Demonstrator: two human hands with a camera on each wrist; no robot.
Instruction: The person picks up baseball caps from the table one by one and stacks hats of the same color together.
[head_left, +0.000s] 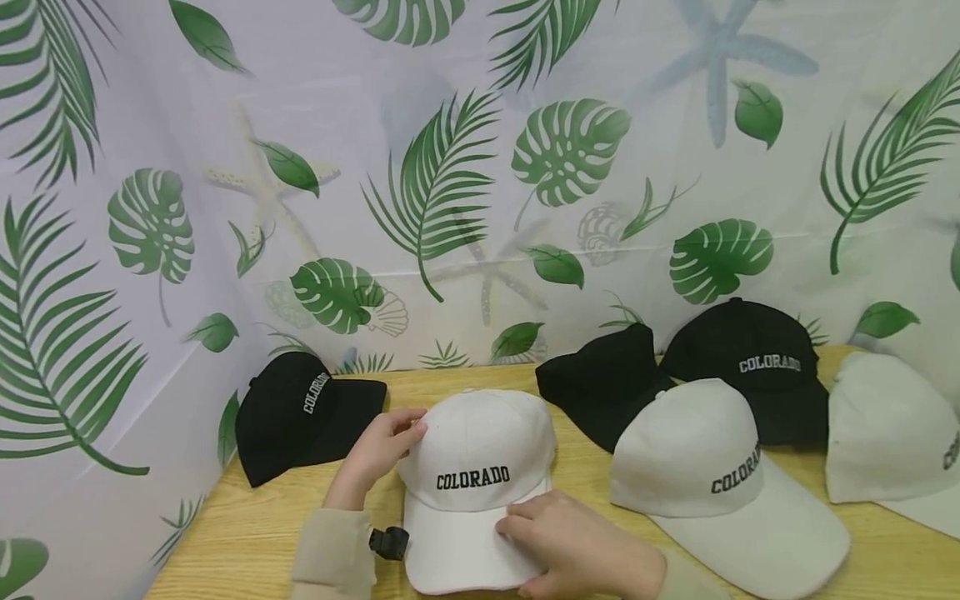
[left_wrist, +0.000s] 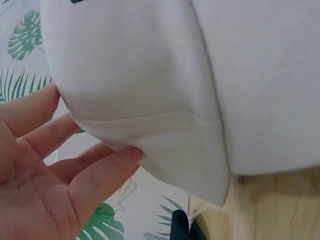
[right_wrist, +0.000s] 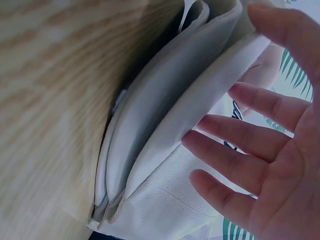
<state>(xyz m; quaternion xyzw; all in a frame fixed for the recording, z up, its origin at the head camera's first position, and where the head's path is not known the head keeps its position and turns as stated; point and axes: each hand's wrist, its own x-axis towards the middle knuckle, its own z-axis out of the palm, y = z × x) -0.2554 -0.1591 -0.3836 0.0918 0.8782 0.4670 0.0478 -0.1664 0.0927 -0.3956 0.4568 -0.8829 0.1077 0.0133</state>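
Note:
A white cap (head_left: pixel 480 442) with black COLORADO lettering faces me in the middle of the table. My left hand (head_left: pixel 375 454) holds the left side of its crown. In the left wrist view, thumb and fingers of that hand (left_wrist: pixel 45 175) meet the lower edge of the white cloth (left_wrist: pixel 135 70). My right hand (head_left: pixel 573 542) grips the right side of the brim, fingers on top and thumb at the front edge. Seen from the right wrist, several white brims (right_wrist: pixel 170 110) lie layered one under another, with the right hand (right_wrist: pixel 280 155) at the outermost.
A black cap (head_left: pixel 300 417) sits at the back left. To the right are a white cap (head_left: pixel 690 450), a dark cap (head_left: pixel 607 375) turned away, a black COLORADO cap (head_left: pixel 742 350) and another white cap (head_left: pixel 888 433). Leaf-printed cloth (head_left: pixel 465 167) hangs behind the wooden table (head_left: pixel 225 533).

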